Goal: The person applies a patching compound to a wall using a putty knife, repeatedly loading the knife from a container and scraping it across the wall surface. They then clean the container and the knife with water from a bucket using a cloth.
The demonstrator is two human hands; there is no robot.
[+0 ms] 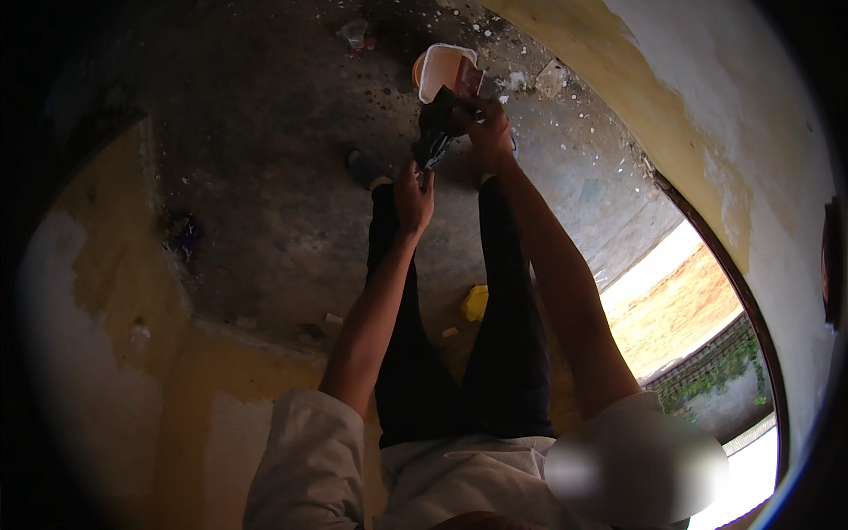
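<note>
A crumpled, glossy black plastic bag (437,128) is stretched between my two hands, above the floor and in front of my feet. My left hand (413,196) is closed on its lower end, with the thumb and fingers pinching it. My right hand (488,132) grips its upper right side; some of those fingers are hidden. Just beyond the bag stands a tub (439,66) with a pale inside and an orange outer wall. A reddish-brown flat piece (469,78) leans at the tub's right side, near my right fingers; its kind is unclear.
Paint specks and debris dot the dark concrete floor (265,159). A pale chunk (552,79) lies by the right wall. A yellow thing (475,303) lies behind my legs. Crumpled clear plastic (353,35) sits at the far left. A doorway to daylight opens at the right.
</note>
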